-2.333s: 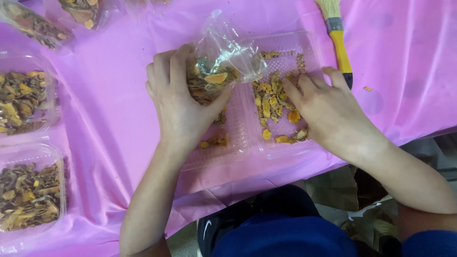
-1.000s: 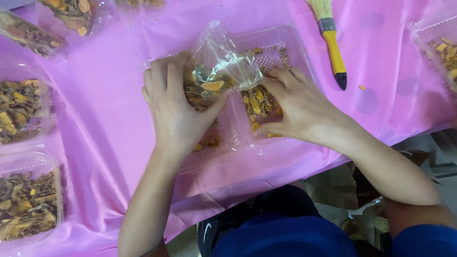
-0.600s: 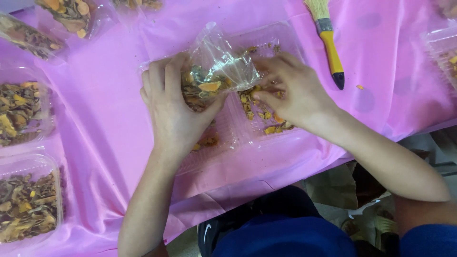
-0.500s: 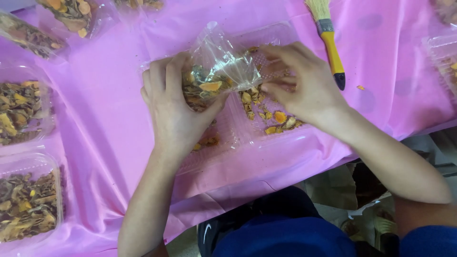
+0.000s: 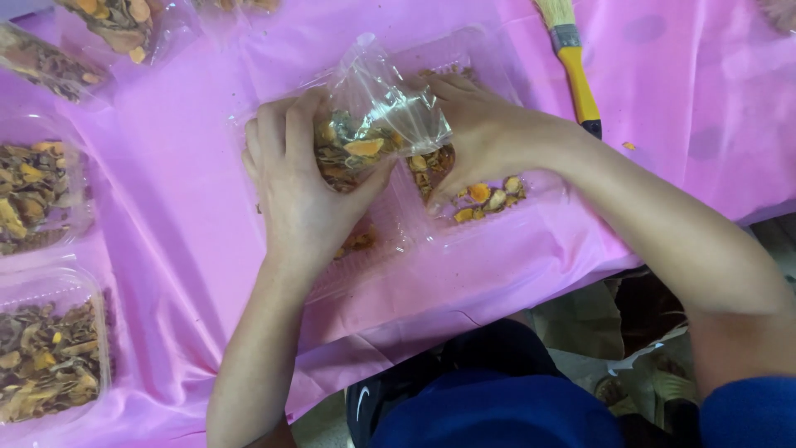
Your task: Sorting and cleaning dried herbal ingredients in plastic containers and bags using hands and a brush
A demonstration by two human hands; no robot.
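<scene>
A small clear plastic bag (image 5: 377, 112), partly filled with dried orange and brown pieces, is held up over an open clear clamshell tray (image 5: 464, 228) in the middle of the worktop (image 5: 705, 99). The bag's lower part is cupped and gripped by the left hand (image 5: 303, 178), fingers wrapped round it. The right hand (image 5: 485, 137) is curled at the bag's right edge, fingertips bunched at its mouth; whether pieces are pinched there cannot be told. Loose orange pieces (image 5: 485, 199) are seen lying in the tray just near the right hand. A yellow-handled brush (image 5: 572, 62) is lying far right. Filled trays (image 5: 50, 357) are lined up along the left.
</scene>
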